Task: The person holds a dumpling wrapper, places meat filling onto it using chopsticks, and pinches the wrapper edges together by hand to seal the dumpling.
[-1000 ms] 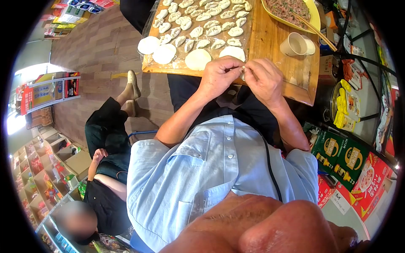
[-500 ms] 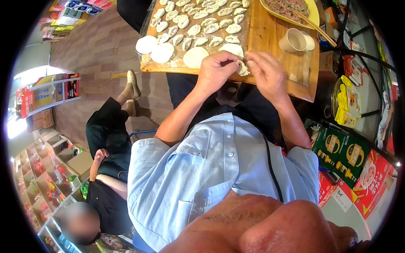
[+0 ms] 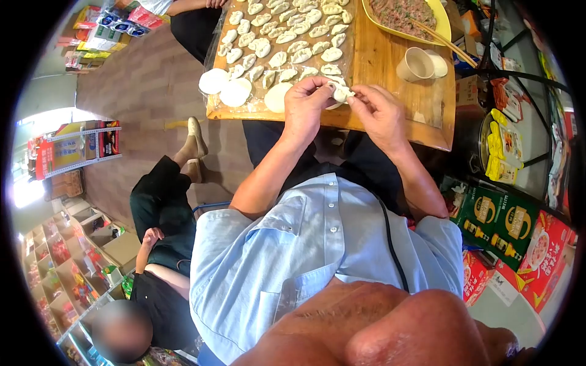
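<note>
A pale, pleated dumpling [image 3: 340, 93] is between my two hands over the near edge of the wooden table [image 3: 384, 67]. My left hand [image 3: 303, 108] pinches its left side with thumb and forefinger. At the other end, the thumb and fingertips of my right hand [image 3: 381, 113] close on the dough. Beside my left hand lies a round flat wrapper [image 3: 278, 98], with another wrapper [image 3: 235, 93] farther left. A wrapper under the dumpling is mostly hidden by my hands. Rows of finished dumplings [image 3: 301, 55] cover the plastic sheet beyond.
A yellow dish of minced filling [image 3: 400, 15] stands at the far right, chopsticks [image 3: 448, 44] across its rim. Nearer are two paper cups [image 3: 417, 65]. Someone in dark clothes [image 3: 162, 244] sits at my left; another person's arm [image 3: 189, 6] shows beyond. Packaged goods [image 3: 502, 146] crowd the right.
Both hands have moved the dumpling forward over the table, nearer the rows. My right fingers have come in from slightly apart to its right end. The view has shifted a little.
</note>
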### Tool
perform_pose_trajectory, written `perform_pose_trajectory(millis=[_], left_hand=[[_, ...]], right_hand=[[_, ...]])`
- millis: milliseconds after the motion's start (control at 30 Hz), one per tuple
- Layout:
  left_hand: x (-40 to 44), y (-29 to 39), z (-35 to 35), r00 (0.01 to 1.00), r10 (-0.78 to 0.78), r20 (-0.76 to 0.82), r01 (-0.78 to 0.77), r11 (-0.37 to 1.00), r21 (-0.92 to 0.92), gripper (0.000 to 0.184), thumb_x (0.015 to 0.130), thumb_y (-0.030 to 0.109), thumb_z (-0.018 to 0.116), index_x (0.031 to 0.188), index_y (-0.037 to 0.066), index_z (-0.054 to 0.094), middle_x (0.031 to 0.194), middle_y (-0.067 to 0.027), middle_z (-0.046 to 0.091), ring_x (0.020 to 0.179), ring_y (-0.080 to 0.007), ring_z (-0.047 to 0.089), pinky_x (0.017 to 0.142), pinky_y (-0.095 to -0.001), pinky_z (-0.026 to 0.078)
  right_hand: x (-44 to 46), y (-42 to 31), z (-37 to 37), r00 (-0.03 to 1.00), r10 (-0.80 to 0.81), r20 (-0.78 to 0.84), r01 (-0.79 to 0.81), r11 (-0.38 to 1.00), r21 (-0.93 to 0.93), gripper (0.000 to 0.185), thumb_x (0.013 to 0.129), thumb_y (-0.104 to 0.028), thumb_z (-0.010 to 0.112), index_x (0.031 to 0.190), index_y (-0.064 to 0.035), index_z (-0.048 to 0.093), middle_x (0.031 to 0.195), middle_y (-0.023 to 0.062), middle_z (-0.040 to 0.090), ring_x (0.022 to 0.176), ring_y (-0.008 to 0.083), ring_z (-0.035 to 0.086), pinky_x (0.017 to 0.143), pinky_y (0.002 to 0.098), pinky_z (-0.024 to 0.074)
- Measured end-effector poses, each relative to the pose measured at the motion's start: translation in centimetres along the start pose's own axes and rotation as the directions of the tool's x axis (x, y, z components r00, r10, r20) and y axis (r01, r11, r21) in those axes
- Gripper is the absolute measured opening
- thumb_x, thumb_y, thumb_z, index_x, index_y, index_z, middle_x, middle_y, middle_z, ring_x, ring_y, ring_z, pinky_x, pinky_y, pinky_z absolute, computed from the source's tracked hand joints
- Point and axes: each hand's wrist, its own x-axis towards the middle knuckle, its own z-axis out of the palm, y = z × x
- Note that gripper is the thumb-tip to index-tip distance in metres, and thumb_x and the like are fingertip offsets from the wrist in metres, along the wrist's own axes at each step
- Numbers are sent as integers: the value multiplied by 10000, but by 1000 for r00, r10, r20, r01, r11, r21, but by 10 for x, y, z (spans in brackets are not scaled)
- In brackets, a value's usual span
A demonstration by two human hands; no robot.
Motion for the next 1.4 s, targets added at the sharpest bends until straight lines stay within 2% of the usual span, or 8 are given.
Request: perform_pose_trajectory(millis=[100, 333, 400, 800, 1000, 1067, 1167, 1400], left_hand=[[0, -1, 2, 1000, 20, 14, -19, 1000, -15, 97, 942, -7, 616, 1028, -39, 649, 999, -114, 685, 915, -178, 673, 831, -341, 600], [-2, 2, 6, 995, 87, 41, -86, 996, -34, 180, 944, -23, 608, 1119, -53, 635, 1028, -119, 685, 936, -184, 675, 848, -336, 594], [-3, 3, 4, 996, 63, 66, -67, 996, 57, 208, 943, -17, 619, 1145, -59, 645, 1045, -123, 693, 941, -175, 677, 850, -317, 589], [-4, -1, 4, 989, 145, 8, -145, 979, 141, 145, 949, 20, 639, 1072, -35, 691, 1026, -94, 702, 904, -139, 665, 839, -284, 580], [-3, -2, 3, 992, 118, 38, -121, 987, 103, 138, 955, 18, 628, 1075, -29, 676, 1031, -71, 684, 919, -128, 652, 839, -284, 576], [-4, -4, 3, 992, 122, 33, -125, 984, 126, 134, 957, 20, 628, 1074, -24, 676, 1026, -64, 682, 925, -123, 646, 843, -278, 568], [-4, -6, 1, 990, 107, 90, -128, 952, 277, 153, 954, 26, 641, 1097, -15, 675, 1040, -52, 680, 931, -107, 640, 850, -258, 550], [-6, -8, -1, 990, 105, 91, -126, 951, 281, 181, 934, 15, 665, 1109, -28, 681, 999, -50, 697, 898, -97, 645, 835, -235, 531]], right_hand=[[2, -4, 0, 1000, 10, -14, -10, 999, -33, 166, 850, -110, 735, 967, 0, 692, 823, 146, 677, 708, 288, 671, 616, 360, 521], [5, -4, 0, 997, -28, -69, 23, 997, -74, 111, 851, -97, 721, 923, -18, 690, 806, 141, 675, 698, 311, 655, 610, 382, 508], [6, -5, -1, 988, -117, -101, 104, 987, -125, 91, 852, -88, 715, 906, -20, 688, 807, 131, 679, 701, 310, 656, 612, 390, 508], [7, -2, -3, 962, -256, -96, 224, 939, -261, 126, 840, -106, 732, 926, -22, 693, 806, 117, 684, 718, 300, 664, 634, 383, 522], [4, -4, 2, 985, -114, -133, 85, 975, -204, 255, 833, -169, 761, 1043, -42, 693, 852, 100, 679, 757, 281, 667, 649, 375, 521], [6, -6, 2, 985, -123, -118, 97, 974, -207, 241, 833, -168, 761, 1031, -45, 698, 859, 99, 678, 767, 282, 667, 653, 377, 523], [7, -1, 2, 980, -176, -89, 151, 960, -234, 205, 837, -161, 756, 1002, -50, 707, 872, 96, 676, 786, 285, 667, 665, 379, 526], [6, 3, 7, 970, -235, -63, 208, 934, -292, 109, 850, -120, 730, 925, -49, 694, 900, 92, 672, 816, 298, 664, 689, 390, 529]])
